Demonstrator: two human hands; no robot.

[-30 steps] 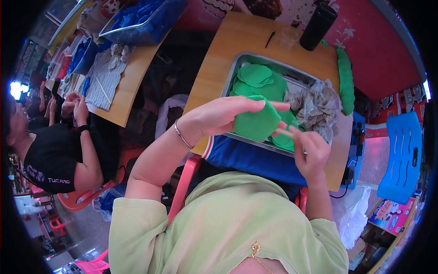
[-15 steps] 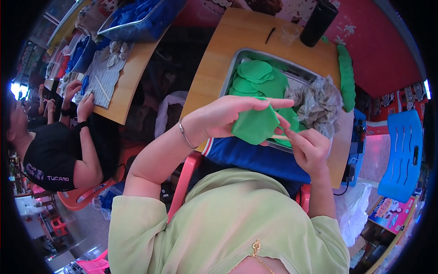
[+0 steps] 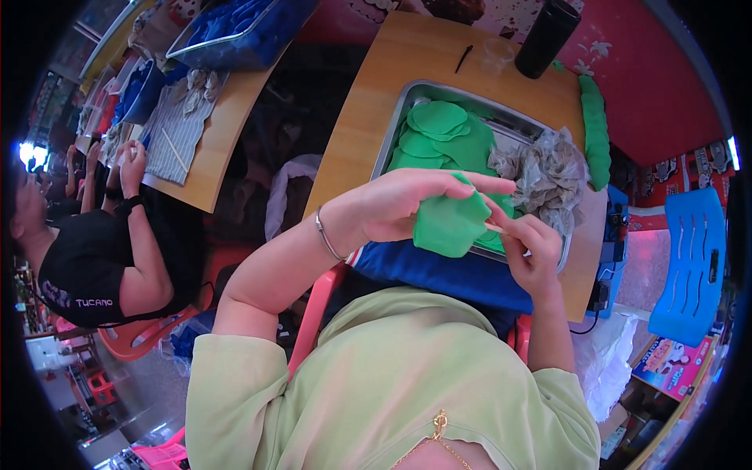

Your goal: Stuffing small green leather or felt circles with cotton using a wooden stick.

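Note:
My left hand (image 3: 403,202) holds a thin green piece (image 3: 450,223), which hangs from my thumb and fingers. Close against it, my right hand (image 3: 531,254) is pinched on a thin pale wooden stick (image 3: 493,229), whose far end is hidden by the piece. Beneath and beyond both hands, a metal tray (image 3: 393,127) holds several overlapping green rounds (image 3: 437,119) and a crumpled greyish plastic bag (image 3: 540,180).
A green roll (image 3: 594,133), black cylinder (image 3: 546,39), clear cup (image 3: 497,55) and dark thin stick (image 3: 464,59) lie around the tray. At left, a co-worker (image 3: 94,274) works at another table with blue bins (image 3: 227,35). A blue chair (image 3: 685,266) is at right.
My left hand and the green piece have shifted slightly right, the piece's shape changing a little. My right hand's stick has moved under it. The co-worker's hands have moved.

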